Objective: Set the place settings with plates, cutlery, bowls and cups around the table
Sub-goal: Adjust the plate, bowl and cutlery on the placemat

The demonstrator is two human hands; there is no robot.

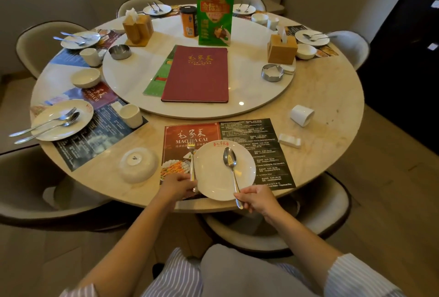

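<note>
Upright-wise, spoon (231,166) lengthwise on plate (213,177), bowl end away, right hand (257,199) pinching handle

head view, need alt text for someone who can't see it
Seen from above, a person's left hand holds a fork and the right hand a spoon over a white plate on a placemat at a round table. Other settings ring a turntable holding a red menu.
</note>
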